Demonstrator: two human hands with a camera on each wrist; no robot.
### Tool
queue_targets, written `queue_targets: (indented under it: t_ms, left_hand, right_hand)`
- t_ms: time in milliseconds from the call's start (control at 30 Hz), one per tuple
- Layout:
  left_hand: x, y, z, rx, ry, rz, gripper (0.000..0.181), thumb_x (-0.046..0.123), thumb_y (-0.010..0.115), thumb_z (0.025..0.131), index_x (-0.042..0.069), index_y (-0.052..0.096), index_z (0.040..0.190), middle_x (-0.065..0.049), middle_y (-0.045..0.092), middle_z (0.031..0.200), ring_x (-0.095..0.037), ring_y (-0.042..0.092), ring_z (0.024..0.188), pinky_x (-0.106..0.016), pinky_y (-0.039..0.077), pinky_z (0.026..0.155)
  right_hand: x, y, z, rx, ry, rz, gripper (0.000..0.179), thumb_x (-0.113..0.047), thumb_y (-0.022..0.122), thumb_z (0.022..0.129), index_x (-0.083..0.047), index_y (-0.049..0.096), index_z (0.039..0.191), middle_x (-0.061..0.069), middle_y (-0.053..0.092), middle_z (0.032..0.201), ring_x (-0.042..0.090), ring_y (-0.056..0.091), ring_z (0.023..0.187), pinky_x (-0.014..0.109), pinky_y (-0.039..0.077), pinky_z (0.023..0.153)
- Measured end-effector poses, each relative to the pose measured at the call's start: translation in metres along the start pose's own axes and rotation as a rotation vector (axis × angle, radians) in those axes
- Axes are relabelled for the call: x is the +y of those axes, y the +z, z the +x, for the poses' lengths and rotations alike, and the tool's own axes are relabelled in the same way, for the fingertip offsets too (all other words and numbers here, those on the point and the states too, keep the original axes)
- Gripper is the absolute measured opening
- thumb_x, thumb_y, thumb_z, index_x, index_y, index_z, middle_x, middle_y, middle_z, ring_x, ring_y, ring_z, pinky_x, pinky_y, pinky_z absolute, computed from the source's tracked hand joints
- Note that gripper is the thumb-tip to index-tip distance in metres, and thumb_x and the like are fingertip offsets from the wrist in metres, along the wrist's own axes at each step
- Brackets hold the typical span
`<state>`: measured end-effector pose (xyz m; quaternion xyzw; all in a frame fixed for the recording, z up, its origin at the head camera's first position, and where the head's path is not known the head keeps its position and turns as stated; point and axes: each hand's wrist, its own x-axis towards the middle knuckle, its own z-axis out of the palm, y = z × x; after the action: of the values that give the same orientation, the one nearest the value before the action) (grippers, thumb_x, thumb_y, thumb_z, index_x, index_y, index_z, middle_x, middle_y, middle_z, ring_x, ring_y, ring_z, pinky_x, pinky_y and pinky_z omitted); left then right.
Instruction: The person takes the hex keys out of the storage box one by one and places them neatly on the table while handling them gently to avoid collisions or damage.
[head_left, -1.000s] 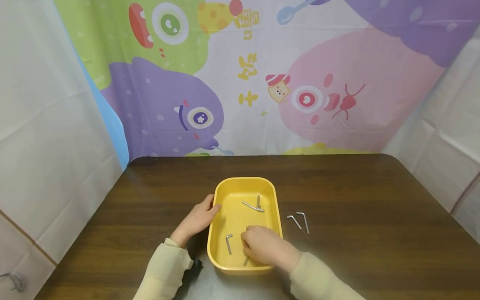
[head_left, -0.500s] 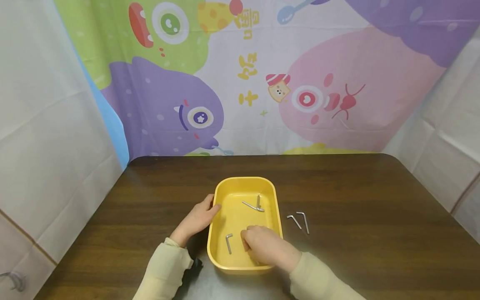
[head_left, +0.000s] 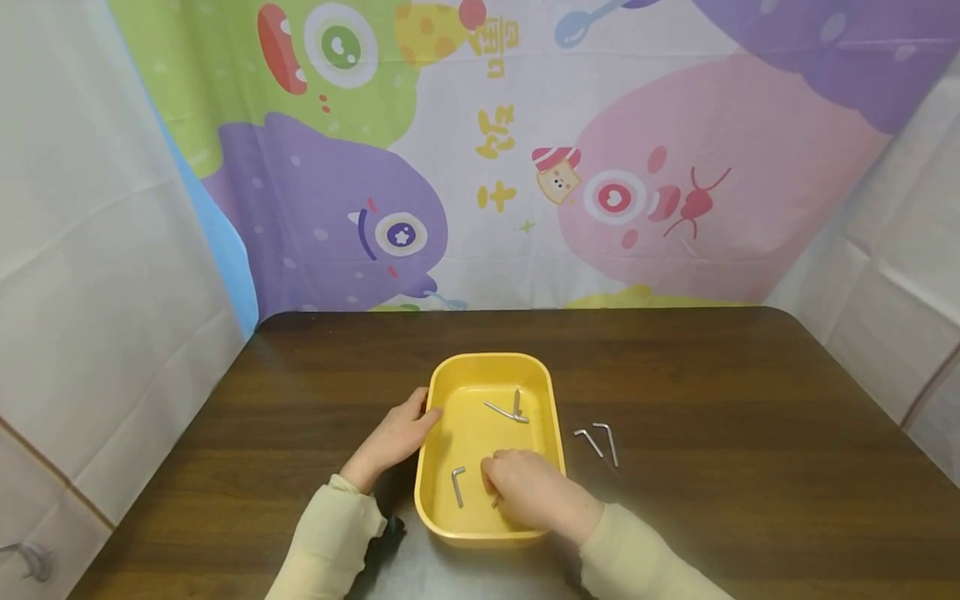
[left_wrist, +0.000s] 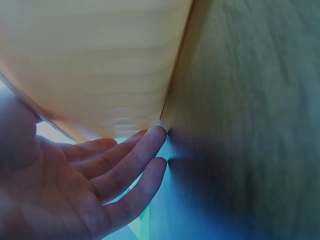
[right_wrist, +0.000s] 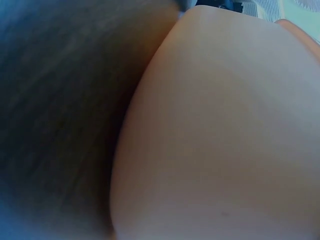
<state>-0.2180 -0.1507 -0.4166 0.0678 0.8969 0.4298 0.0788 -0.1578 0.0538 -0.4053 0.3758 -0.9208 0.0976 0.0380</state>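
A yellow tray [head_left: 491, 357] stands on the table with its long sides running away from me. My left hand [head_left: 396, 435] holds its left wall, thumb over the rim; in the left wrist view the fingers [left_wrist: 132, 175] lie outside, tips at the tabletop. Inside the tray, near its front right, my right hand [head_left: 528, 487] has curled fingers around a hex key [head_left: 495, 502], mostly hidden with one small end showing. Left of that hand lies another hex key [head_left: 457, 487]. Toward the tray's far end, hex keys [head_left: 506, 412] lie crossed together.
Two hex keys, one shorter [head_left: 588, 443] and one longer [head_left: 609, 443], lie on the dark wooden table [head_left: 712, 442] right of the tray. A printed cloth [head_left: 510, 208] hangs behind the table. The right wrist view shows mostly the tray's outer wall [right_wrist: 215, 125].
The hex key end below my right hand showed a second ago, vanished half a second ago, and shows again now, higher up. Left hand and tray have stayed in place.
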Motion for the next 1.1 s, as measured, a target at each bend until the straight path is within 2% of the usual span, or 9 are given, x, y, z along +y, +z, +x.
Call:
queue_targets:
  t_ms: [500,700,900,1100]
  left_hand:
    - [0.000,0.000,0.000,0.002,-0.003,0.013,0.041,0.027,0.044,0.094,0.005,0.041,0.129,-0.011,0.061,0.103,-0.014,0.060,0.075,-0.033,0.049,0.071]
    - [0.001,0.000,0.001,0.006,0.000,0.018,0.041,0.027,0.044,0.094,0.005,0.041,0.129,-0.011,0.061,0.104,-0.014,0.060,0.077,-0.033,0.049,0.073]
    - [0.001,-0.001,0.001,0.005,0.002,0.015,0.041,0.027,0.044,0.095,0.006,0.041,0.129,-0.011,0.061,0.104,-0.014,0.060,0.075,-0.034,0.049,0.073]
    - [0.002,-0.001,-0.001,-0.004,0.009,0.018,0.039,0.026,0.044,0.095,0.006,0.042,0.128,-0.011,0.061,0.104,-0.015,0.060,0.077,-0.034,0.049,0.074]
  right_hand:
    - [0.008,-0.021,-0.003,-0.026,0.068,0.030,0.016,-0.001,0.060,0.061,-0.016,0.053,0.060,-0.007,0.045,0.064,0.010,0.042,0.055,0.022,0.034,0.050]
    - [0.013,-0.030,-0.005,0.037,0.073,0.048,0.017,-0.001,0.059,0.064,-0.015,0.050,0.063,-0.006,0.042,0.065,0.009,0.040,0.055,0.022,0.032,0.048]
    - [0.017,-0.036,-0.006,0.100,0.071,0.093,0.018,0.002,0.055,0.062,-0.014,0.048,0.064,-0.006,0.043,0.065,0.010,0.040,0.056,0.021,0.033,0.050]
    - [0.023,-0.043,-0.009,0.131,0.117,0.124,0.019,0.002,0.053,0.061,-0.016,0.047,0.065,-0.007,0.042,0.064,0.010,0.040,0.054,0.021,0.034,0.048]
